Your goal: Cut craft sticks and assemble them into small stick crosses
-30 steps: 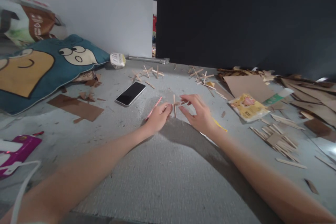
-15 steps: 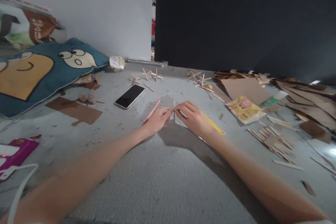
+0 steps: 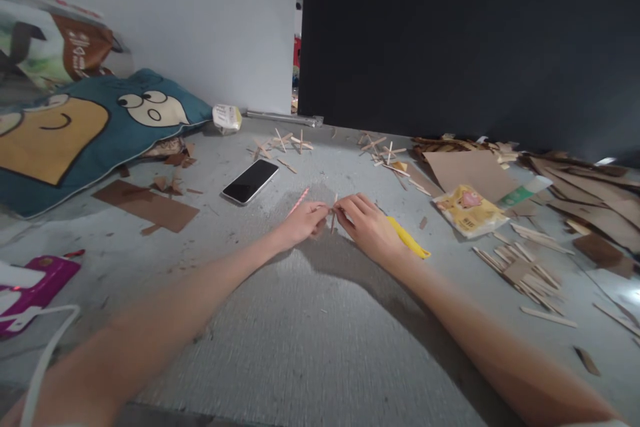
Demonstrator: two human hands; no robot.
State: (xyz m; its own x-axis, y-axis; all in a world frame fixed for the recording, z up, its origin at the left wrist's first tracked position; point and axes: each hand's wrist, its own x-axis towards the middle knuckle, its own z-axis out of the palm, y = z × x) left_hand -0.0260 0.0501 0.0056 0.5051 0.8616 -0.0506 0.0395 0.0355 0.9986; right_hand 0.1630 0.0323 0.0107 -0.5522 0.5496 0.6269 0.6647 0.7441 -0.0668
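Note:
Both my hands meet at the middle of the grey floor. My left hand (image 3: 304,222) and my right hand (image 3: 367,225) are closed, each pinching a small cross of thin wooden sticks (image 3: 333,215) that stands upright between their fingertips. A pink striped straw (image 3: 299,201) lies just behind my left hand. Behind my right hand lies a yellow tool (image 3: 409,240), partly hidden by the wrist.
A black phone (image 3: 251,181) lies left of the hands. A blue cushion (image 3: 85,130) and brown card pieces (image 3: 146,203) are further left. Finished stick crosses (image 3: 290,142) lie by the wall. Loose sticks (image 3: 520,267), a yellow packet (image 3: 469,207) and cardboard scraps (image 3: 575,187) fill the right. A magenta tool (image 3: 35,283) sits near left.
My right hand was open beside the stick cross a second ago; it has closed onto it and both hands have drawn together, pinching it.

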